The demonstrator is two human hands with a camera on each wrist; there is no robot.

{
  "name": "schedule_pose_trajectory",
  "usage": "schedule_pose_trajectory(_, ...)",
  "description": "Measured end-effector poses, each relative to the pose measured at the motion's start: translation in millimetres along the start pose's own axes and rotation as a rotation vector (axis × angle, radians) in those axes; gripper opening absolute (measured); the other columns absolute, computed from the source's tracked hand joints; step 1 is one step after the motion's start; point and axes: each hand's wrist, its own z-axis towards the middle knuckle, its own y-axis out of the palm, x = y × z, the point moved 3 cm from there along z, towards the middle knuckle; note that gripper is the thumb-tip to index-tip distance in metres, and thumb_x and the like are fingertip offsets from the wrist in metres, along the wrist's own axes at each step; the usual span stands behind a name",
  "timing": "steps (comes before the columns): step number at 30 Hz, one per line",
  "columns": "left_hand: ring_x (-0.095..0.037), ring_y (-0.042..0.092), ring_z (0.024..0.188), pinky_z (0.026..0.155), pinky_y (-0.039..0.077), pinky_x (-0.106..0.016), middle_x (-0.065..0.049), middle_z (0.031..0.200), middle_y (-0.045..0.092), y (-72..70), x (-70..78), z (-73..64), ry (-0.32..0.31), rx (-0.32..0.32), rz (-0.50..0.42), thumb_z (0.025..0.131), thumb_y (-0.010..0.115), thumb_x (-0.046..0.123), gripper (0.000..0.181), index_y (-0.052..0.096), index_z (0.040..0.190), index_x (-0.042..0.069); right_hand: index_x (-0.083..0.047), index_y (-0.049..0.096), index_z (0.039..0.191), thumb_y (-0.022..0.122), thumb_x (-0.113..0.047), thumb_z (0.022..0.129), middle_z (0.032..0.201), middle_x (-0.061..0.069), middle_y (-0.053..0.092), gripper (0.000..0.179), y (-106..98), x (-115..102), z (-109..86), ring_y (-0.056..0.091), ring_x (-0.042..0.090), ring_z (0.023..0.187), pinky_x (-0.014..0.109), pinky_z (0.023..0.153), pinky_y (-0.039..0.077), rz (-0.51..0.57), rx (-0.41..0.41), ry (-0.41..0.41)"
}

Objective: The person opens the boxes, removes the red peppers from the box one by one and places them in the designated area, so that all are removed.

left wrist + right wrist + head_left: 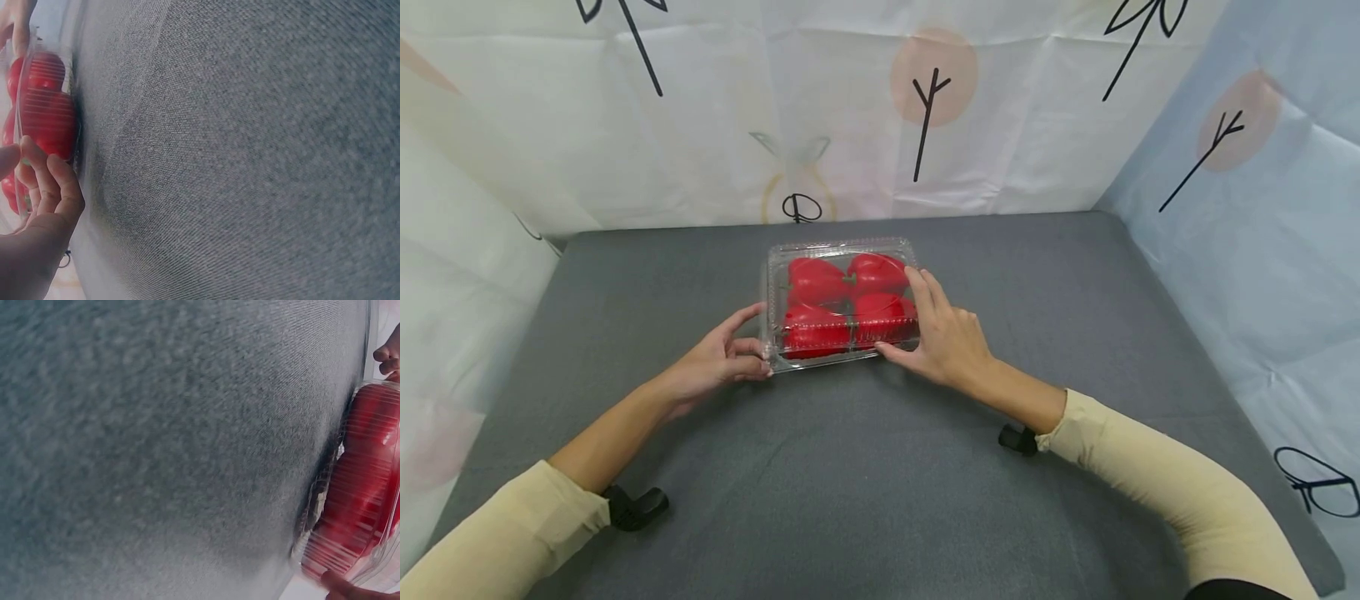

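A clear plastic clamshell box with a ribbed wall lies on the grey cloth, its lid down over several red bell peppers. Short green stems show near the middle of the box. My left hand holds the left edge, and in the left wrist view the thumb and fingertips pinch at its rim. On the other side my right hand grips the right end, thumb along the front edge and fingers over the right side. The right wrist view shows the ribbed side wall close over the cloth.
A grey cloth-covered table spreads around the box. White printed curtain stands behind it, with more hanging sheets at the left and right. Black wrist straps stick out below both sleeves.
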Motion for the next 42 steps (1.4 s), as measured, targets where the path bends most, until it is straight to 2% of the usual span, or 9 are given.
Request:
schedule_pose_trajectory(9, -0.019, 0.067, 0.092, 0.088, 0.054, -0.030, -0.006, 0.099, 0.062, 1.4, 2.2, -1.1, 0.013, 0.010, 0.019, 0.093, 0.064, 0.002, 0.089, 0.008, 0.160, 0.020, -0.003, 0.035, 0.146, 0.080, -0.038, 0.077, 0.140, 0.024, 0.050, 0.090, -4, 4, 0.8, 0.036, 0.014, 0.042, 0.027, 0.040, 0.038, 0.063, -0.007, -0.052)
schedule_pose_trajectory(19, -0.018, 0.066, 0.092, 0.088, 0.054, -0.031, -0.006, 0.098, 0.061, 1.5, 2.1, -1.3, 0.008, 0.004, 0.017, 0.093, 0.064, 0.002, 0.089, 0.008, 0.160, 0.021, -0.004, 0.042, 0.143, 0.077, -0.021, 0.077, 0.142, 0.026, 0.047, 0.076, -9, 7, -1.1, 0.036, 0.011, 0.043, 0.025, 0.041, 0.035, 0.092, -0.043, -0.055)
schedule_pose_trajectory(28, -0.019, 0.066, 0.093, 0.087, 0.054, -0.031, -0.006, 0.097, 0.062, 0.3, 0.1, -0.3, 0.016, -0.013, 0.016, 0.093, 0.064, 0.002, 0.090, 0.006, 0.160, 0.021, -0.005, 0.048, 0.137, 0.070, -0.006, 0.076, 0.143, 0.029, 0.042, 0.065, -13, 5, -2.8, 0.040, 0.015, 0.045, 0.026, 0.043, 0.039, 0.086, -0.090, -0.071)
schedule_pose_trajectory(36, -0.019, 0.066, 0.092, 0.086, 0.053, -0.033, -0.005, 0.096, 0.061, -0.2, -2.1, -1.0, 0.020, -0.030, 0.008, 0.093, 0.064, 0.001, 0.091, 0.005, 0.160, 0.022, -0.005, 0.050, 0.135, 0.067, 0.004, 0.075, 0.145, 0.030, 0.038, 0.063, -14, 2, 0.0, 0.036, 0.014, 0.044, 0.025, 0.043, 0.037, 0.110, -0.150, -0.047)
schedule_pose_trajectory(42, -0.018, 0.066, 0.093, 0.087, 0.054, -0.031, -0.006, 0.098, 0.062, -1.2, -0.8, -3.4, 0.022, -0.018, 0.000, 0.094, 0.064, 0.002, 0.092, 0.005, 0.161, 0.022, -0.006, 0.050, 0.136, 0.062, 0.010, 0.076, 0.146, 0.029, 0.037, 0.063, -16, 4, -0.6, 0.032, 0.011, 0.044, 0.023, 0.043, 0.037, 0.135, -0.156, -0.090)
